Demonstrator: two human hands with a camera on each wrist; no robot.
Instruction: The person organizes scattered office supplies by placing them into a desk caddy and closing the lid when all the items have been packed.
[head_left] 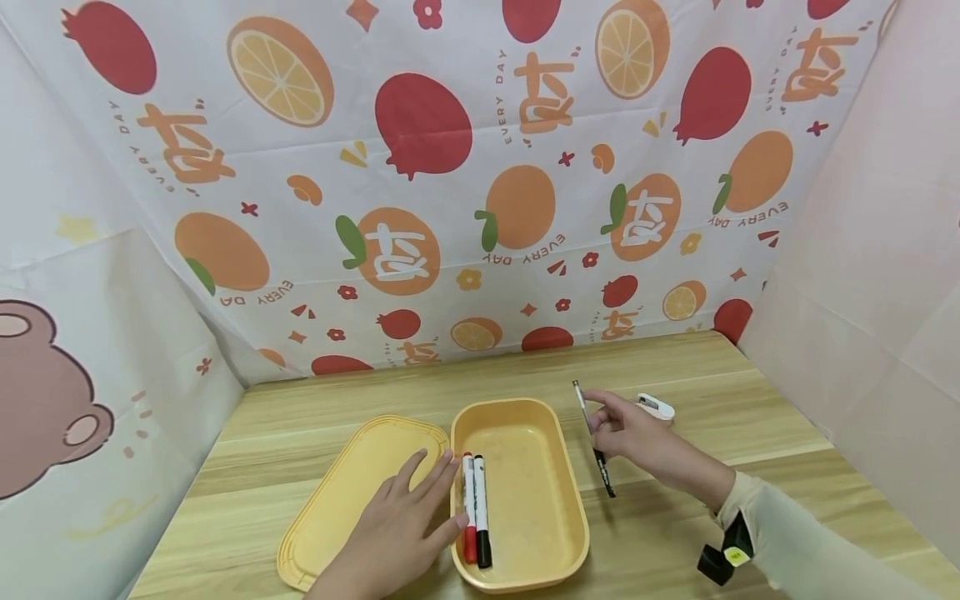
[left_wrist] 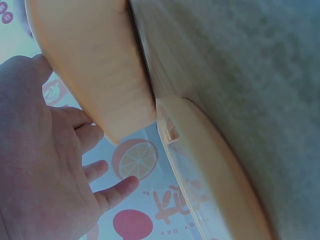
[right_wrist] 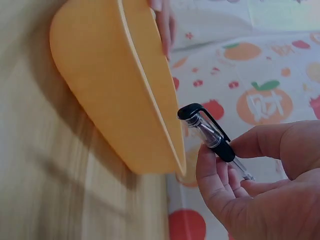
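Observation:
A yellow plastic box stands in the middle of the table. Along its left inner side lie a red marker and a black marker. My left hand has its fingers spread at the box's left rim; in the left wrist view, fingertips touch the box's edge. To the right of the box, my right hand pinches a pen between thumb and fingers, held at a slant above the table. Up close in the right wrist view, the pen has a black cap with a clip and a clear barrel.
Left of the box lies its yellow lid, partly under my left hand. A small white object sits behind my right hand, perhaps a correction tape. A fruit-printed cloth hangs at the table's back edge.

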